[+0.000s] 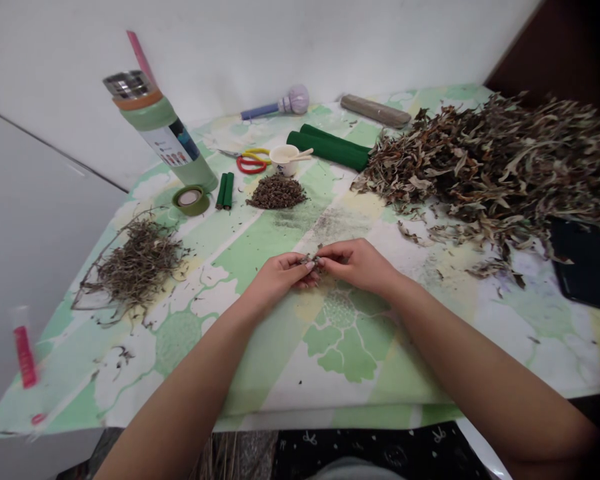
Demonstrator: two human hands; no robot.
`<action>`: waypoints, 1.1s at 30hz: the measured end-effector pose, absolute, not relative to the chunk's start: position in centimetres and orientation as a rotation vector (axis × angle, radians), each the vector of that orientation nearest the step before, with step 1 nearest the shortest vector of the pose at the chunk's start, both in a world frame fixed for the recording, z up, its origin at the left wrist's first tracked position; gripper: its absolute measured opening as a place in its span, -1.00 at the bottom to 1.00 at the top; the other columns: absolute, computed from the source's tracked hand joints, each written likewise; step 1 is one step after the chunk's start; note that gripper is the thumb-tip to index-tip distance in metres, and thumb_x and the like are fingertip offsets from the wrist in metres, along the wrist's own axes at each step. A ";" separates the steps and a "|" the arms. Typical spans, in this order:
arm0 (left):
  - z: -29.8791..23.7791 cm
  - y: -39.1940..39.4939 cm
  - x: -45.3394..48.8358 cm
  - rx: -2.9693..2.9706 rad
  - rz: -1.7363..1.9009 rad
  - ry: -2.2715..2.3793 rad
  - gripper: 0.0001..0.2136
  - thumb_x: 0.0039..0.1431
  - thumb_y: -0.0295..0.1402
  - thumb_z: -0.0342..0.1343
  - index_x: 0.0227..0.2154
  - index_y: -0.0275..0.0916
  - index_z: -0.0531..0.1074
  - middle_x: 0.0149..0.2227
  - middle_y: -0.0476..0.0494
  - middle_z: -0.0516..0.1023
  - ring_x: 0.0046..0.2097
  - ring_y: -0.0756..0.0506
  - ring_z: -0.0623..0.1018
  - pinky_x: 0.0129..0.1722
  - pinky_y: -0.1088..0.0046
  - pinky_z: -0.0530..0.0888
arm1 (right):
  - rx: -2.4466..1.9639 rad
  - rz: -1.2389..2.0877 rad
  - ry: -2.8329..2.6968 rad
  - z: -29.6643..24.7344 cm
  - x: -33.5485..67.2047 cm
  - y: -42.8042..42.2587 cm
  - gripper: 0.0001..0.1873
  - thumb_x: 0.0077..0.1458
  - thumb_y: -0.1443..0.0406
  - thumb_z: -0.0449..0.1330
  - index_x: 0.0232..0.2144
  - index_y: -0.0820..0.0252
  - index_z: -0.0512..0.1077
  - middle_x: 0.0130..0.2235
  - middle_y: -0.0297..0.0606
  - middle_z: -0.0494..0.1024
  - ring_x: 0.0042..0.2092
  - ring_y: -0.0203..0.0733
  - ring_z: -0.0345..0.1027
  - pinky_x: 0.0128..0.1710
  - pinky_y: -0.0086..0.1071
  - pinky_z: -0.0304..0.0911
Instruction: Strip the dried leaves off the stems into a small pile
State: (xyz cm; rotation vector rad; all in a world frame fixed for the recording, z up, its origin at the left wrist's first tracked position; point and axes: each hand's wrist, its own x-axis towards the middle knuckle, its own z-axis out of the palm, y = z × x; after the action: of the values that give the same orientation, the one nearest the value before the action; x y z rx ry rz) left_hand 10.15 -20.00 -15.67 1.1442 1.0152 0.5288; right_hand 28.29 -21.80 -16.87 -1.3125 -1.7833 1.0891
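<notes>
Over the middle of the table my left hand (283, 277) and my right hand (363, 267) meet, fingertips pinched together. Between them is a small bit of dried leaf (310, 259), partly hidden by the fingers. A small heap of crumbled dried leaf (277, 192) lies just beyond the hands, with dark dust on the cloth beside it. To the right spreads a large pile of curled dried leaves (480, 160). On the left sits a tangle of thin dry stems (137, 260).
Behind the small heap stand a white cup (283, 159) with a stick in it and scissors (253, 161). Green rolls (330, 148), two short green sticks (225, 191), a tall flask (165, 133) and its cup lid (191, 200) are around. A phone (585, 260) lies at right.
</notes>
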 end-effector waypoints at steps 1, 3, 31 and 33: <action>-15.7 -20.0 10.2 1.144 0.527 1.019 -0.78 -0.03 -0.23 0.20 -0.41 -0.31 0.45 -0.46 -0.06 0.52 -0.44 0.05 0.47 -0.41 0.54 0.34 | -1.327 1.068 -1.783 -16.9 28.3 -21.8 -0.76 0.05 0.28 0.10 -0.31 0.22 0.54 -0.38 -0.27 0.57 -0.39 -0.29 0.38 -0.41 -0.47 0.22; -15.7 -20.0 10.1 1.146 0.523 1.030 -0.78 -0.03 -0.23 0.20 -0.41 -0.31 0.45 -0.46 -0.06 0.52 -0.44 0.05 0.47 -0.41 0.54 0.34 | -1.354 1.024 -1.778 -16.8 28.4 -21.8 -0.76 0.04 0.28 0.11 -0.31 0.22 0.54 -0.37 -0.27 0.58 -0.39 -0.28 0.38 -0.41 -0.47 0.22; -15.8 -20.0 10.1 1.153 0.516 1.016 -0.74 -0.04 -0.20 0.20 -0.37 -0.31 0.47 -0.41 -0.11 0.54 -0.42 0.03 0.49 -0.41 0.53 0.38 | -1.310 1.047 -1.782 -16.9 28.2 -21.8 -0.75 0.04 0.28 0.10 -0.29 0.17 0.55 -0.38 -0.29 0.59 -0.40 -0.27 0.40 -0.42 -0.46 0.24; -15.8 -20.0 10.1 1.144 0.515 1.027 -0.75 -0.04 -0.21 0.20 -0.38 -0.32 0.46 -0.41 -0.12 0.54 -0.43 0.03 0.49 -0.41 0.53 0.38 | -1.303 1.048 -1.779 -16.9 28.3 -21.8 -0.75 0.04 0.29 0.10 -0.28 0.17 0.55 -0.39 -0.29 0.59 -0.41 -0.28 0.40 -0.42 -0.46 0.24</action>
State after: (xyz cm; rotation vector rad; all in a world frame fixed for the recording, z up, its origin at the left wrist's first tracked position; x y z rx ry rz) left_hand 10.15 -20.00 -15.80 1.1440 1.0268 0.5155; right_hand 28.28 -21.81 -16.87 -1.3027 -1.7790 1.0476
